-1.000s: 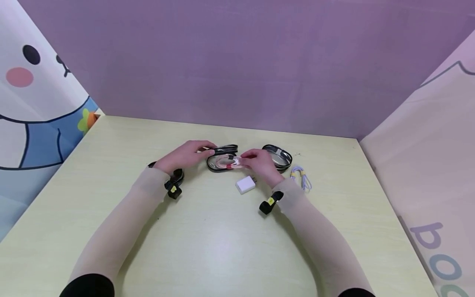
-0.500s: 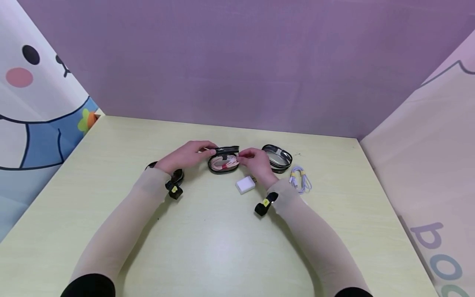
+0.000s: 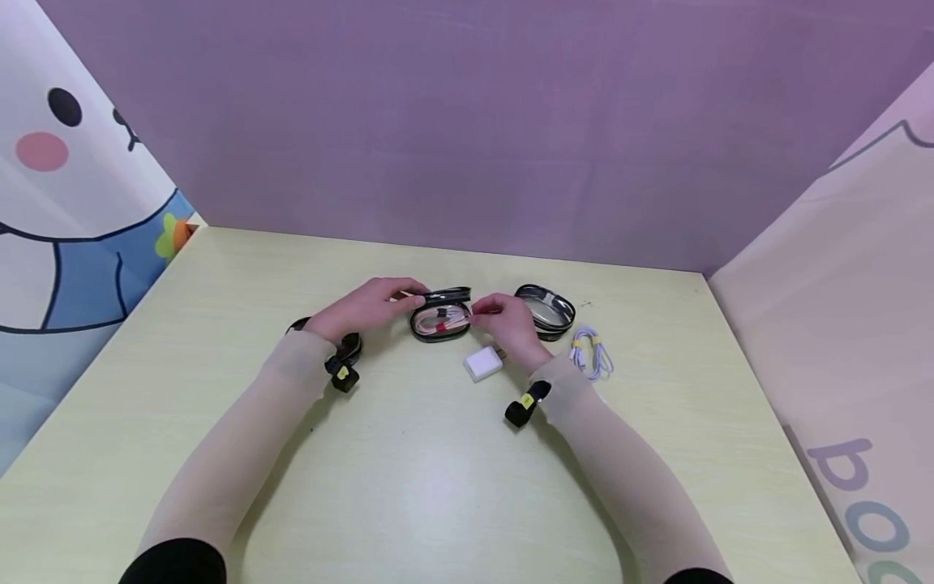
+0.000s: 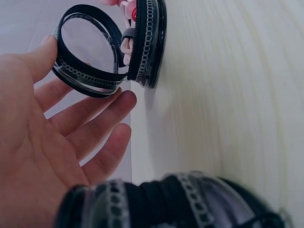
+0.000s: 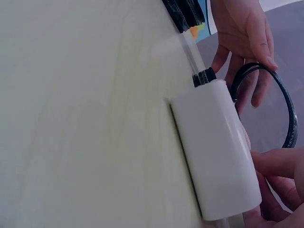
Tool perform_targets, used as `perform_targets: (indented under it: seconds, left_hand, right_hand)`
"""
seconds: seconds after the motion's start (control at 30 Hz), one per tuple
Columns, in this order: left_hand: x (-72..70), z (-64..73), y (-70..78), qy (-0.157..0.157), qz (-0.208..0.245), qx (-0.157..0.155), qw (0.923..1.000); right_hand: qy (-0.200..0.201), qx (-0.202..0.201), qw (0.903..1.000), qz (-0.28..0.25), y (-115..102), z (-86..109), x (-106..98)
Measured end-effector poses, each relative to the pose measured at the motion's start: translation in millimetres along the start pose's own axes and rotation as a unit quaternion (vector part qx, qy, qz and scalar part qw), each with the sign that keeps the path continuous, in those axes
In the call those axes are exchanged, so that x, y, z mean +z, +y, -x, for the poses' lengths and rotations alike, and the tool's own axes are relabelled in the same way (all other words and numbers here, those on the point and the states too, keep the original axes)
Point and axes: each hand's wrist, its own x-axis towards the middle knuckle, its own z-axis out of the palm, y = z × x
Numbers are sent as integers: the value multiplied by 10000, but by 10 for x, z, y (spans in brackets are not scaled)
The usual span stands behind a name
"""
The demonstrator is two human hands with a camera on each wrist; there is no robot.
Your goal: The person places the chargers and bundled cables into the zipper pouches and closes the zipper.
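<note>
A small round clear case with black zipper edging [image 3: 440, 337] stands on the table with its lid [image 4: 90, 78] raised. Inside the base lies a coiled pink cable [image 3: 429, 322] with a black tie and a red band. My left hand [image 3: 372, 307] pinches the lid's rim, thumb on the near side and fingers behind. My right hand [image 3: 508, 326] is at the base's right rim, its thumb and fingertips pinching the cable's edge. In the right wrist view a white charger [image 5: 216, 152] partly hides the right fingers [image 5: 280, 162].
The white charger lies just in front of the right hand. A second round black-edged case [image 3: 571, 311] sits right of the hands, with a lilac cable [image 3: 600, 357] in yellow ties beside it. A purple wall [image 3: 467, 146] borders the table's back.
My right hand has moved slightly left with the pink cable, which stretched over the case's right rim and now lies within the base. The left hand holds the lid nearly still.
</note>
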Motion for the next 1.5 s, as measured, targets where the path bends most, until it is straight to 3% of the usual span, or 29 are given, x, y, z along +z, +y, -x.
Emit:
perform_targets:
  seconds: [0.33,0.63,0.9,1.13,1.5]
  left_hand:
    - [3,8,2,-70,94,-43,9999]
    - [-3,14,-27,-70,70,-19,9999]
    - [32,-16,-52,-59,106,4,9999]
    - [38,27,-39,-51,41,-239,9997]
    - [43,13,-81,-10,-19,-108,9999]
  right_hand:
    - [31,104,9998,163,-35,-3,26]
    - [-438,3,9986,280,-11,87,-122]
    - [-803,-322,9951,480,55,245,-306]
    - [-1426,-658,9855,644,145,351,-422]
    - [-2293,-920,9651,871,173,513,-504]
